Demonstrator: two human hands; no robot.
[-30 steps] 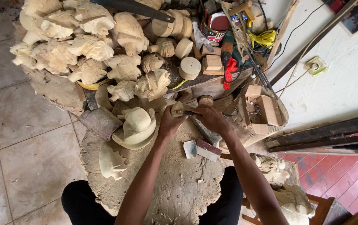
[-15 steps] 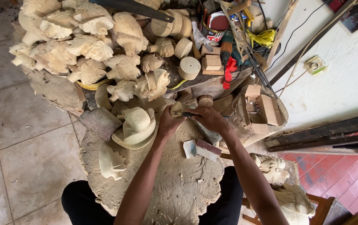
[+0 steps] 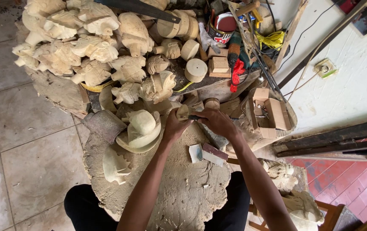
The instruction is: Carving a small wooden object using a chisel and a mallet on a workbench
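My left hand (image 3: 176,125) grips a small pale wooden carving (image 3: 182,111) and holds it against the dusty wooden work slab (image 3: 183,192). My right hand (image 3: 217,122) is closed on a thin dark-handled carving tool (image 3: 194,117) whose tip meets the small carving. Both hands are close together at the far edge of the slab. Just left of my left hand lies a hat-shaped carved piece (image 3: 141,130), and another pale carving (image 3: 116,164) rests nearer to me on the slab.
A heap of unfinished pale carvings (image 3: 89,47) fills the far left. Round wooden blanks (image 3: 196,70), a paint can (image 3: 221,26), tools and a cardboard box (image 3: 273,112) crowd the far right. Sanding blocks (image 3: 207,153) lie near my right forearm. The floor at left is tiled.
The hands stay in the same place on the small carving, with only slight shifts of the fingers and tool.
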